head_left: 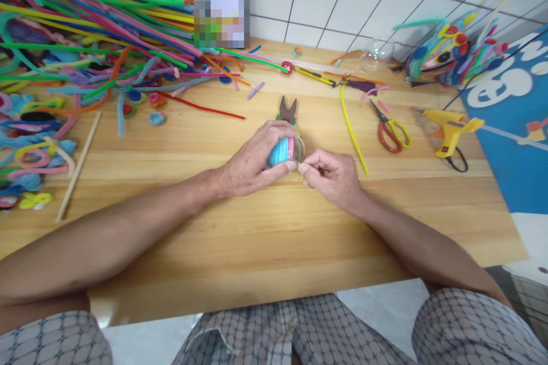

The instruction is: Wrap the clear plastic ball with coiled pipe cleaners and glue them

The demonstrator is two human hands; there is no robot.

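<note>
A small clear ball, partly wrapped in bands of light blue and pink pipe cleaner, sits in the grasp of my left hand. The left fingers curve over its top and the thumb presses along its near side. At the ball's right edge, my right hand is closed in a pinch on a thin, greyish strand too small to identify. The right fingertips nearly meet my left thumb. Just beyond the ball lie pliers with their jaws spread; my left hand and the ball hide most of their handles.
Many coloured pipe cleaners heap at the left, beside a wooden stick. To the right lie a yellow pipe cleaner, scissors and a yellow glue gun. A utility knife, clear ball and colourful fish-like craft are farther back.
</note>
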